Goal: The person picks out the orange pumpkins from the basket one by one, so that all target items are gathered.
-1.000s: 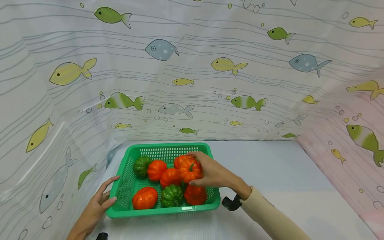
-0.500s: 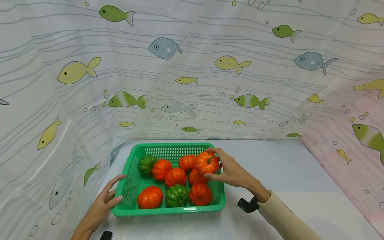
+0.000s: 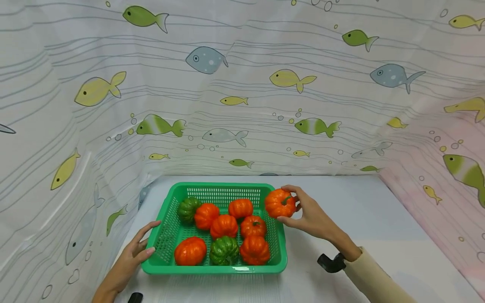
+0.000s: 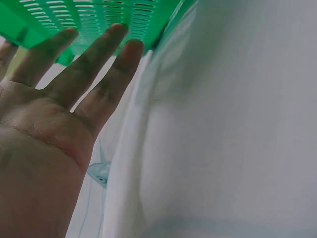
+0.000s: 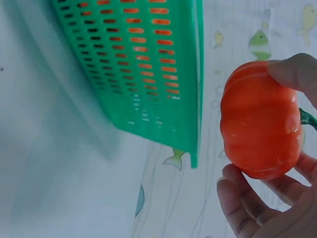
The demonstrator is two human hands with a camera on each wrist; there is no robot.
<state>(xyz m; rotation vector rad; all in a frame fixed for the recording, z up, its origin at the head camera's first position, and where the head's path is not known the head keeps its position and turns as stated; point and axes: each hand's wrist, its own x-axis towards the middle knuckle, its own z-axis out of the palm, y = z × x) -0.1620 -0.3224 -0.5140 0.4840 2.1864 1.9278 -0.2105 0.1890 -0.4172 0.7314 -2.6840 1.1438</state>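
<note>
Now, in the head view, the right hand (image 3: 310,210) holds an orange toy pumpkin (image 3: 279,203) just above the green basket's (image 3: 219,268) right rim, mid-removal I'd say. Lower left, the left hand (image 3: 130,261) lies flat against the basket. Its wrist view shows straight fingers (image 4: 106,54) touching mesh. The right wrist view shows fingers cupping the pumpkin; setting it on the table (image 3: 341,202) seems next.

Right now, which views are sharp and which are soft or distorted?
Head view: evenly lit and sharp, with wide-angle bending at the edges. Left wrist view: the left hand fills the frame, dim and soft against the basket. Right wrist view: the orange pumpkin is fairly crisp, though the table is hazy.
</note>
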